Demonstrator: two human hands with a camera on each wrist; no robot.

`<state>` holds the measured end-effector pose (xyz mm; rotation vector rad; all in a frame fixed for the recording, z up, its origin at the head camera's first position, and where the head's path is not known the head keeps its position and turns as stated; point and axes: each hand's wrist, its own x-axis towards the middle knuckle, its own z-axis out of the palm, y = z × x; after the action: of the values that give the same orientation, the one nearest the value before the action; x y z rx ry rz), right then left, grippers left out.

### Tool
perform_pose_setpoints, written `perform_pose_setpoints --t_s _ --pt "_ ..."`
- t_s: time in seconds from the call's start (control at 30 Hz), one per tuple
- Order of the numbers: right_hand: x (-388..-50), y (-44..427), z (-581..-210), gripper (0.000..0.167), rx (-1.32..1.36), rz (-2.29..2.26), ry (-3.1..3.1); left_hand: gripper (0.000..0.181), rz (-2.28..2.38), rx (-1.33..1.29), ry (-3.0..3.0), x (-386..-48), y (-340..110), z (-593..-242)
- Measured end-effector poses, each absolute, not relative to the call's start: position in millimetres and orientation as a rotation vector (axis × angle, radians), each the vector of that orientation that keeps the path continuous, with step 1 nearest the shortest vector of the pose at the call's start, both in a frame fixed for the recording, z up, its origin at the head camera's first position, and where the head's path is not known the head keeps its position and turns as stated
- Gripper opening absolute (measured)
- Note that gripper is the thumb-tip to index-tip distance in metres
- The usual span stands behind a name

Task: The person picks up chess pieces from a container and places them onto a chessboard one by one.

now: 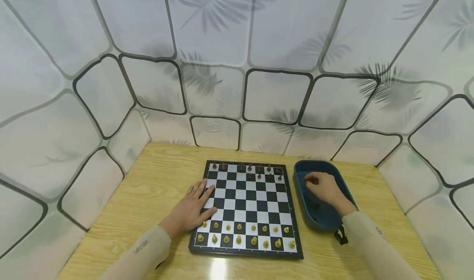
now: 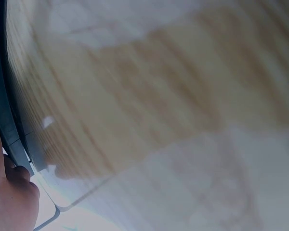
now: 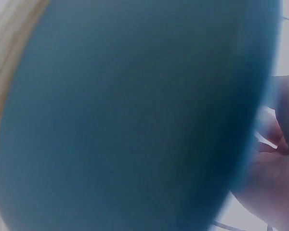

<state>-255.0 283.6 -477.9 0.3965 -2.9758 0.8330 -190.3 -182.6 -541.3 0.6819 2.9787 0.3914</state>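
Chessboard (image 1: 245, 200) lies on the table (image 1: 155, 173), yellow pieces (image 1: 238, 239) lining its near rows and red pieces (image 1: 260, 169) its far end. The left hand (image 1: 190, 211) rests spread on the board's left edge; the right hand (image 1: 326, 187) pinches a dark red piece (image 1: 306, 179) over the blue tray (image 1: 331, 220).

The left forearm (image 1: 137, 253), light-sleeved, rises from the lower edge of the head view and slants inward to a bare wrist (image 1: 169, 226), where the left hand (image 1: 190, 208) lies palm down, its fingers extended forward and slightly spread, its thumb (image 1: 208, 215) held out toward the right. The right forearm (image 1: 374, 243), likewise sleeved, angles in from the lower right to the right hand (image 1: 326, 188), whose fingers bend inward to meet the thumb in a pinch. Each wrist view catches only part of its hand, at the edge.
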Motion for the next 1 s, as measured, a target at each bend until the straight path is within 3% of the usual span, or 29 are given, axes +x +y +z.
perform_pose_setpoints --t_s 0.5,1.0 --pt "-261 275 -462 0.025 0.383 0.905 -2.879 0.084 0.392 0.694 2.990 -190 -183 -541" --pt "-274 231 -450 0.025 0.427 1.006 -2.822 0.084 0.390 0.690 2.987 -190 -183 -540"
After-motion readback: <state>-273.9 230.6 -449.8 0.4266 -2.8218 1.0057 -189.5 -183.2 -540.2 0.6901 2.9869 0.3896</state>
